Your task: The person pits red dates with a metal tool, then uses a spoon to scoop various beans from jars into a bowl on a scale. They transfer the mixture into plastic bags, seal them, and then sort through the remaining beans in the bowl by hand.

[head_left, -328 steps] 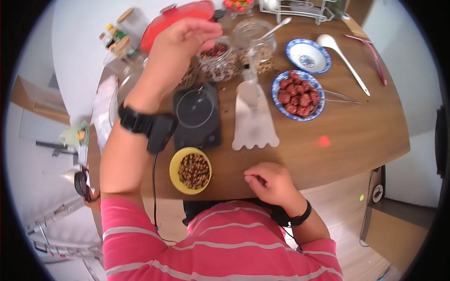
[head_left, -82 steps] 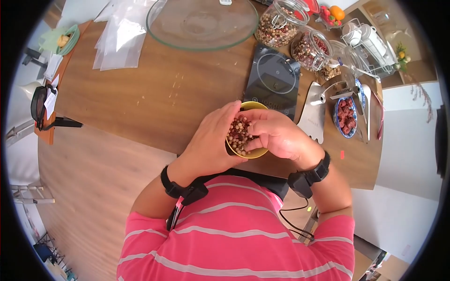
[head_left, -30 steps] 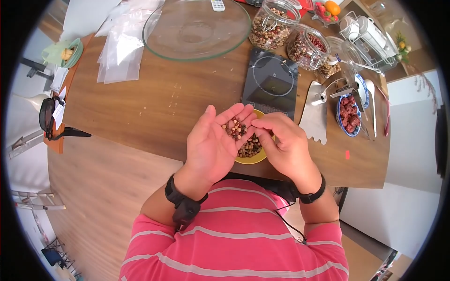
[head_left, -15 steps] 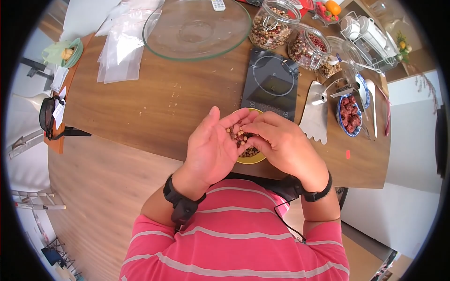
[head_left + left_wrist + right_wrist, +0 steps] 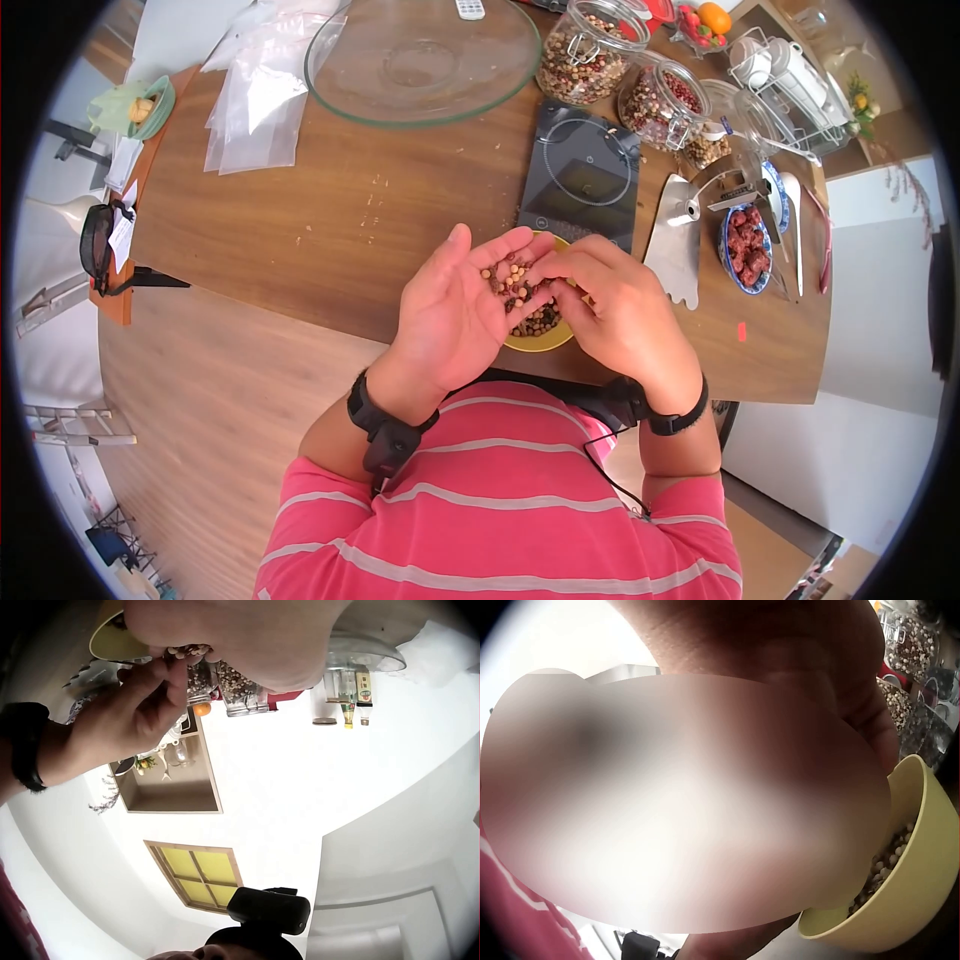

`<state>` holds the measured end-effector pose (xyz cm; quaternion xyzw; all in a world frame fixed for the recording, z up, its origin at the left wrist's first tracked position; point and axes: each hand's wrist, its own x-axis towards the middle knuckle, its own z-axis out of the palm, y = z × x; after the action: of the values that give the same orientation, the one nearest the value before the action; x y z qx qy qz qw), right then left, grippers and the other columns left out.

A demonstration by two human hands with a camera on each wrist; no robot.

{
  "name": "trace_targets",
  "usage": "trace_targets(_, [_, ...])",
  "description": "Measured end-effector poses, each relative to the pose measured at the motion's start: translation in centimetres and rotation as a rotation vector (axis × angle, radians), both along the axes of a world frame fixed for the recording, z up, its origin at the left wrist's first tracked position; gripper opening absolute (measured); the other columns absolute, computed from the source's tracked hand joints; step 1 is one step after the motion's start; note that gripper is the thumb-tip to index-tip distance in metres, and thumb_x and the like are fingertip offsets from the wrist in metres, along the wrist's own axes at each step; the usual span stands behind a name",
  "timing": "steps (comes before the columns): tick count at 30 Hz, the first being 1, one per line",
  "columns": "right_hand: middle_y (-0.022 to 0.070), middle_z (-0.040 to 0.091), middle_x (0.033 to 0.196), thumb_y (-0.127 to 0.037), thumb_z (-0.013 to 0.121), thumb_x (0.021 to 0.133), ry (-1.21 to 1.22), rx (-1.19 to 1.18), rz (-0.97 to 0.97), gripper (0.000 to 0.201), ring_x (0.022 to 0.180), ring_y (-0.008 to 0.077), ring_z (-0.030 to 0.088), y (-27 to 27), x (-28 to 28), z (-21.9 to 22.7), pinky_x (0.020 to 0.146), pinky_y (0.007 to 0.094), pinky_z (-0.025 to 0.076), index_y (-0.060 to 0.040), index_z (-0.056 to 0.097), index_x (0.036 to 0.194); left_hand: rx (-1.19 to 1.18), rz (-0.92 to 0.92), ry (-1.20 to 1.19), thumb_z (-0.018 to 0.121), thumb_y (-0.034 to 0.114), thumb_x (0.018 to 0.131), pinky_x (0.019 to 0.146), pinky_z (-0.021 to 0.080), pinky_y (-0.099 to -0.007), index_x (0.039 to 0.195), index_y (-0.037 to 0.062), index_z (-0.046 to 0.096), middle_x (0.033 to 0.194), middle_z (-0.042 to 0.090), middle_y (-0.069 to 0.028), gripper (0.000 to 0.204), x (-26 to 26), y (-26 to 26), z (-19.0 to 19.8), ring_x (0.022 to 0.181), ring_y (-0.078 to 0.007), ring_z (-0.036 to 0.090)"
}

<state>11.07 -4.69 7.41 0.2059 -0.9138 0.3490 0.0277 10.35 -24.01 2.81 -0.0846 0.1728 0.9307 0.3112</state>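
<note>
A: Identify the location type.

B: Home kitchen or dining area. Evidence: a wooden surface [image 5: 330, 220] carrying a wide glass bowl [image 5: 420, 55], clip-top glass jars [image 5: 585, 40] of mixed beans, a black digital scale [image 5: 580, 180] and a blue-patterned bowl of red dried fruit [image 5: 742, 245].

A: Further indicators?

B: A wire dish rack [image 5: 790, 85] holding white cups, a white ladle [image 5: 790, 215], clear plastic bags [image 5: 255, 85], a dish of tomatoes [image 5: 705, 22], wood-plank flooring [image 5: 200, 400]. The left wrist view shows sauce bottles [image 5: 352, 694] and a yellow-paned window [image 5: 199, 874].
</note>
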Motion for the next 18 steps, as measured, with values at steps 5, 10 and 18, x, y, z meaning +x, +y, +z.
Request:
trace_targets(5, [0.009,0.069,0.097,-0.002,0.074,0.083,0.019,-0.022,0.003,0.019,0.086,0.0318,0.069,-0.38,0.21,0.31,0.071,0.0415,0.057,-0.0087,0.071,0.1,0.023,-0.016,0.0,0.041,0.055,0.108,0.114,0.043,-0.0457,0.144,-0.0027,0.045,0.146,0.053,-0.0183,0.068,-0.05,-0.12,-0.19,0.134,-0.0281,0.054])
trace_targets(10, [0.0082,0.069,0.097,-0.004,0.077,0.082,0.023,-0.057,0.023,0.021,0.084,0.0303,0.07,-0.46,0.19,0.18,0.069,0.0401,0.057,-0.0094,0.071,0.101,0.059,-0.042,0.019,0.041,0.056,0.108,0.112,0.045,-0.0479,0.144,-0.0006,0.045,0.146,0.054,-0.017,0.067,-0.17,-0.3,-0.52,0.134,-0.0287,0.054])
trace_targets(18, [0.0078,0.069,0.095,-0.003,0.076,0.083,0.035,-0.005,-0.056,0.021,0.082,0.0297,0.069,-0.17,0.2,-0.3,0.068,0.0388,0.057,-0.0092,0.071,0.103,0.036,-0.042,0.007,0.039,0.059,0.107,0.112,0.044,-0.0524,0.148,-0.0052,0.04,0.151,0.049,-0.0221,0.076,-0.1,0.08,0.22,0.135,-0.0328,0.053])
